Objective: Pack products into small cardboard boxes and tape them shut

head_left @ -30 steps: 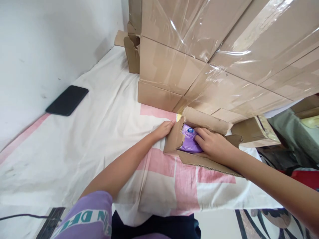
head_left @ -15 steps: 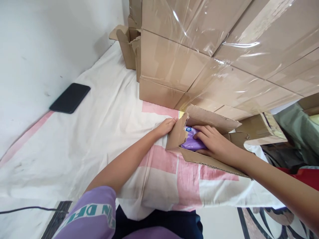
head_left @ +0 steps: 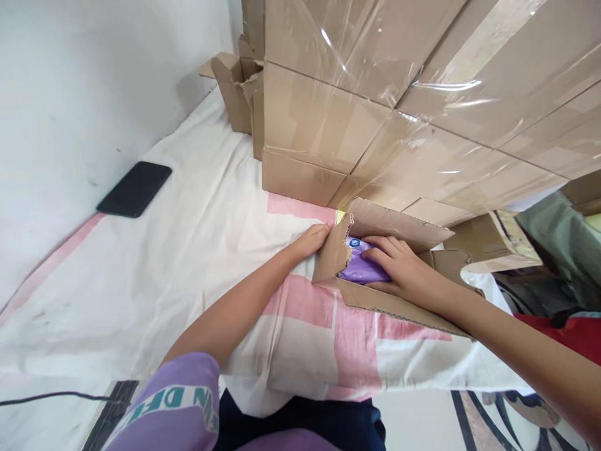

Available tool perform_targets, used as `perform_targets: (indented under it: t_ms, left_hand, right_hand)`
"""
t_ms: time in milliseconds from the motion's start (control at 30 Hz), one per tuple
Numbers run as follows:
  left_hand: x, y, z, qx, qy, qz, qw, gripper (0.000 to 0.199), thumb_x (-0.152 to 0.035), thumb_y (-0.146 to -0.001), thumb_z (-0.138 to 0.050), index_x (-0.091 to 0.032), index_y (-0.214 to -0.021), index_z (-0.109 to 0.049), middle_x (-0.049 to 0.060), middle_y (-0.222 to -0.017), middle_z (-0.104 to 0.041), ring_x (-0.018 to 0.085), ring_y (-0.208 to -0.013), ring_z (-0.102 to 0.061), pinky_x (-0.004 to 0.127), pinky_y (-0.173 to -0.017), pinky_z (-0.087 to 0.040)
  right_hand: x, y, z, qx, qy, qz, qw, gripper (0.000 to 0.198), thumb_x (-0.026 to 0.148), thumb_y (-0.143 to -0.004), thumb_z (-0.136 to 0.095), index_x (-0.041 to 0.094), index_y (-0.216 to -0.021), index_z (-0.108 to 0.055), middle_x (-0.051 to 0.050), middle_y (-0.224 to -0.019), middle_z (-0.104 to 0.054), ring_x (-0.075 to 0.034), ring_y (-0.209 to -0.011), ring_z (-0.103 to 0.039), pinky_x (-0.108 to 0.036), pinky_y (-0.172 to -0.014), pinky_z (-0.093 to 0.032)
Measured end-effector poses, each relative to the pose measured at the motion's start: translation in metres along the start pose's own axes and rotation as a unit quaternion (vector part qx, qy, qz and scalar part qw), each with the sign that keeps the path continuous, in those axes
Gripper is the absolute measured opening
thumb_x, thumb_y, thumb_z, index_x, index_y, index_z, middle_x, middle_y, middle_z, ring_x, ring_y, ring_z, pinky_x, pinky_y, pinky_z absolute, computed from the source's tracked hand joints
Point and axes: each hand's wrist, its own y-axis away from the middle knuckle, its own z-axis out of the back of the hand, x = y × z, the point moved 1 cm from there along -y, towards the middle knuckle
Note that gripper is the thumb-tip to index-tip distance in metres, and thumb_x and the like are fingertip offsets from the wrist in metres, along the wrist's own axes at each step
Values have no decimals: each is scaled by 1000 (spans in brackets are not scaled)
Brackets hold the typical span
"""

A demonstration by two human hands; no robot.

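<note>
An open cardboard box (head_left: 331,250) with raised flaps stands on the cloth in front of me. Inside lies a shiny purple packet (head_left: 359,268) with a small round blue-and-white mark; part of it is covered by my hand. My right hand (head_left: 397,266) reaches into the box from the right, its fingers bent over the packet and its thumb along the near side. My left hand (head_left: 313,240) holds the box's left end from outside, fingers close together against the wall and partly hidden.
Taped cardboard boxes (head_left: 323,119) are stacked behind the open box. Another opened carton (head_left: 235,94) stands at their left. A black phone (head_left: 135,189) lies on the white and pink cloth (head_left: 197,250) near the wall. At right are a smaller carton (head_left: 483,239) and grey-green fabric (head_left: 558,244).
The view has shifted very slightly. Both hands, the box and the purple packet stay in nearly the same places; my right fingers have moved barely at all on the packet.
</note>
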Motion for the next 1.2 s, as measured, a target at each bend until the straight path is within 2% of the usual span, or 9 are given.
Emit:
perform_targets:
  t_ms: [233, 467, 600, 667, 767, 833, 900, 1033, 1200]
  left_hand:
    - [0, 1, 0, 10, 5, 1, 1000, 68, -70, -95, -24, -14, -81, -60, 10, -89, -69, 25, -89, -60, 38, -89, -48]
    - [2, 1, 0, 13, 6, -2, 1000, 70, -73, -93, -24, -15, -79, -59, 9, -89, -69, 24, -89, -60, 36, -86, -48]
    - [6, 0, -2, 8, 15, 6, 1000, 69, -74, -93, -26, -15, -76, -59, 9, -87, -69, 24, -86, -60, 37, -84, -48]
    - [3, 1, 0, 9, 32, -1, 999, 71, -74, -94, -27, -14, -82, -62, 10, -92, -70, 26, -91, -61, 38, -88, -48]
    - [-14, 6, 7, 27, 95, -70, 993, 75, -80, -92, -29, -15, -108, -65, 13, -115, -69, 29, -111, -61, 39, -97, -46]
    - [-34, 11, 13, 41, 116, -117, 985, 76, -82, -88, -40, -18, -123, -60, 14, -130, -63, 31, -125, -56, 40, -103, -44]
    - [-55, 17, 16, 40, 93, -128, 987, 74, -79, -84, -53, -21, -131, -56, 13, -136, -58, 33, -131, -51, 41, -106, -42]
    - [-86, 25, 12, 49, 23, -128, 990, 67, -56, -85, -71, -24, -139, -47, 12, -139, -56, 31, -129, -53, 40, -105, -42]
    - [-98, 29, 4, 37, -41, -137, 989, 79, -40, -82, -77, -28, -148, -35, 11, -143, -52, 27, -127, -55, 40, -106, -45]
  right_hand:
    - [1, 5, -2, 7, -3, 3, 1000, 33, 41, -102, -47, 22, -93, -73, -12, -136, -58, -33, -121, -48, -53, -98, -42]
    - [-1, 9, 14, 2, -64, -19, 998, 33, 29, -103, -39, 21, -110, -70, -10, -104, -72, -25, -92, -66, -41, -82, -54]
    - [-1, 47, 53, -160, -38, -72, 984, 24, 33, -99, -50, 30, -113, -69, -7, -107, -74, -27, -95, -70, -43, -83, -55]
    - [-3, 75, 60, -302, -5, -169, 938, 22, 38, -96, -55, 36, -112, -71, -7, -100, -72, -31, -93, -69, -49, -82, -53]
    - [-12, 112, 38, -516, -60, -299, 800, 21, 43, -92, -59, 39, -106, -75, -9, -94, -71, -40, -93, -67, -59, -79, -50]
    - [-21, 122, 5, -592, -170, -307, 726, 22, 42, -91, -60, 38, -106, -75, -10, -98, -72, -44, -96, -67, -65, -80, -49]
    - [-26, 121, -29, -603, -276, -272, 697, 29, 40, -91, -54, 38, -116, -70, -10, -107, -72, -44, -105, -66, -68, -86, -48]
    - [-14, 99, -72, -553, -343, -193, 734, 61, 52, -99, -11, 35, -149, -42, -13, -136, -60, -41, -136, -50, -71, -105, -39]
    - [-6, 84, -90, -492, -297, -141, 806, 80, 65, -91, 12, 34, -152, -31, -15, -128, -57, -42, -127, -57, -71, -104, -39]
